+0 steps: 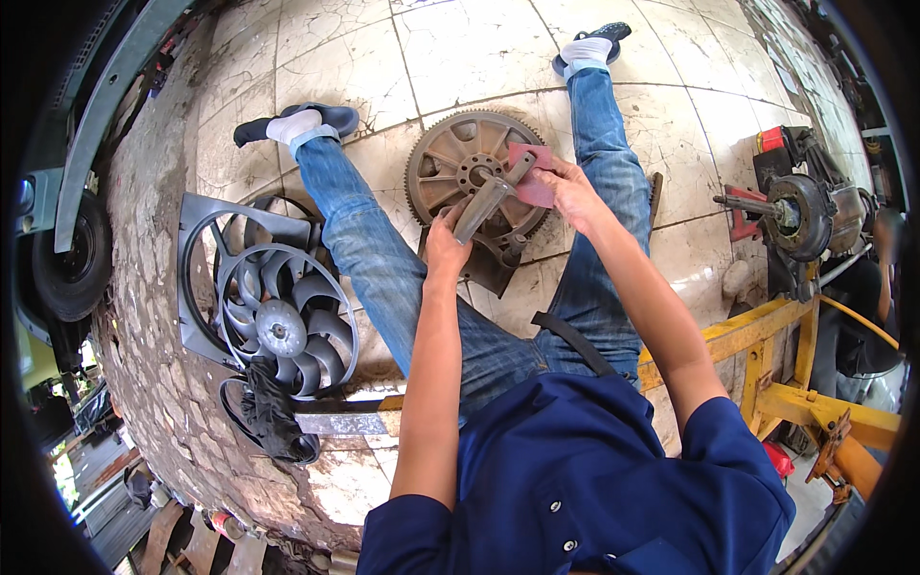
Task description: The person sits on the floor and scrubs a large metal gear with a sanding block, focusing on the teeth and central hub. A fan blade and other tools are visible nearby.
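- While the person sits legs apart on the tiled floor (331, 59), both hands are over the toothed wheel (469, 176), between the legs. Wheel lies flat; looks like heavy, stiff metal. If lifted, take opposite rims; teeth may be rough on skin.
- Fan (281, 328), beside the left leg: likely light, blades may crack if gripped; better held by its frame.
- Metal part (484, 210), held above the wheel, tilted, thick end toward the person, thin end away. Touching the wheel or not: can't tell. Probably dense and rigid, hard to break, maybe slick if oily. Best hold: round the thick body, as the thin end gives less to grip.
- Left hand (447, 246): fingers curled round the thick end, some hidden beneath.
- Right hand (573, 196): thumb and fingers pinching the red sheet; not spread, some tips hidden.
- Red sheet (538, 195), at the part's thin end: thin, bendy, probably gritty, tearable; pinch it near the middle, backed by fingers.
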A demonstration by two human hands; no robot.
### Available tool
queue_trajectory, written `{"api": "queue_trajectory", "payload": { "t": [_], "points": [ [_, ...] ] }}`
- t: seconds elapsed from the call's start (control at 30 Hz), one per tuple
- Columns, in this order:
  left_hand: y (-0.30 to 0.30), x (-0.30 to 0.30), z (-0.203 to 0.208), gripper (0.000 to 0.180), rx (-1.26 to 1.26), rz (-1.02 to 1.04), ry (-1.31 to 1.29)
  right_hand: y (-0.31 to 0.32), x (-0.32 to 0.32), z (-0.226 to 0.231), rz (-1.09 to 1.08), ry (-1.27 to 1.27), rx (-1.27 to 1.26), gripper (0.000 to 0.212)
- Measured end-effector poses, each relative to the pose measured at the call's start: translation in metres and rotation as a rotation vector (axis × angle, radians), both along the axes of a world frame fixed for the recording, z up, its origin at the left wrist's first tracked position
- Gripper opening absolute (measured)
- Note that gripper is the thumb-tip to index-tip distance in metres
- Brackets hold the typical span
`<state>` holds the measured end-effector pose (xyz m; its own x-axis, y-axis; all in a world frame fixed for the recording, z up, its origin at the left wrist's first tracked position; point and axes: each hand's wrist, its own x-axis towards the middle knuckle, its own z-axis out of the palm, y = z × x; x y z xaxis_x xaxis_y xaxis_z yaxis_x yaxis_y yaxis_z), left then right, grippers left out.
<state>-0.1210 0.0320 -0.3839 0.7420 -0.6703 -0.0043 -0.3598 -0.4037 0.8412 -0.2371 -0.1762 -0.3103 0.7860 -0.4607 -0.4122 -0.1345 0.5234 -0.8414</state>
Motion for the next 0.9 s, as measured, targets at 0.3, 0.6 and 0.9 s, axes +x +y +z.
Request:
{"api": "queue_trajectory", "payload": {
  "t": [0.3,0.6,0.9],
  "points": [
    [0.0,0.002,0.001,0.065,-0.032,-0.012,0.018,0.018,0.007,0.0,-0.026,0.128,-0.76,0.042],
    [0.0,0.001,-0.001,0.066,-0.02,-0.019,-0.012,0.013,0.002,0.012,0.049,0.142,-0.801,0.044],
    [-0.001,0.001,-0.004,0.067,-0.064,-0.015,0.027,0.01,0.002,0.013,0.064,0.156,-0.882,0.042]
  ]
}}
